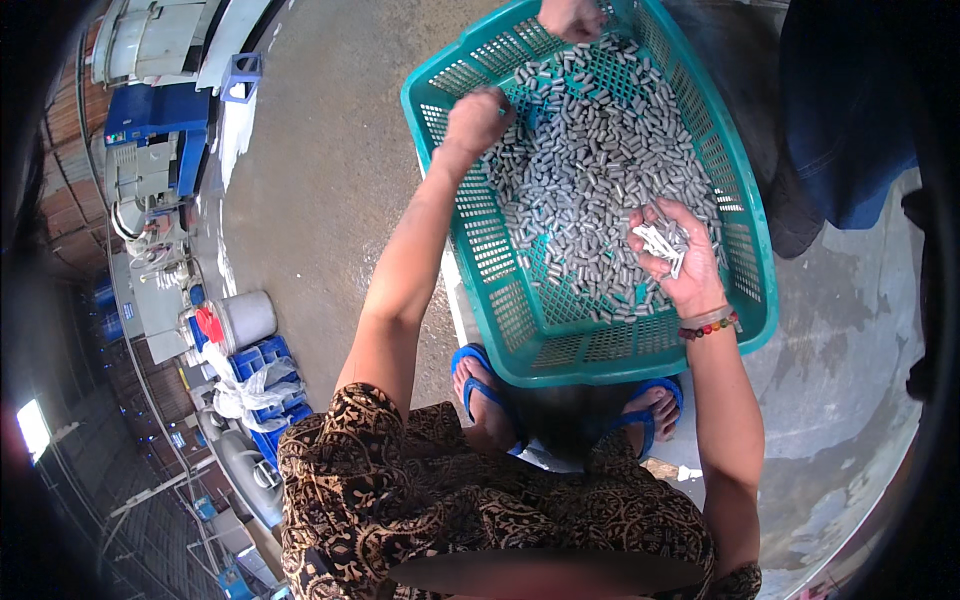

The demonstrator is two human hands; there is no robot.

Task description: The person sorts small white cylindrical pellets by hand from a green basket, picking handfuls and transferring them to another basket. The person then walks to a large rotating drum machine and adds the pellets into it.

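Note:
A large teal plastic basket (762,262) stands before me, with many small grey cylindrical pieces (590,150) spread over its bottom. My left hand (478,122) is over the basket's left side, its fingers curled down close to the pieces; whatever they hold is hidden. Palm up inside the basket's right part, my right hand (690,262) has its fingers curled round a small bunch of thin white sticks (660,246). Grey pieces lie just around that hand. At the far rim, another person's hand (572,18) reaches in, its fingers bent.
Blue flip-flops (480,362) on my feet stand close to the basket's near edge. A person's dark trouser leg (840,130) is at the right. Along the left are a white bucket (248,316), blue crates (268,385) and machines. The concrete floor (310,190) looks wet in patches.

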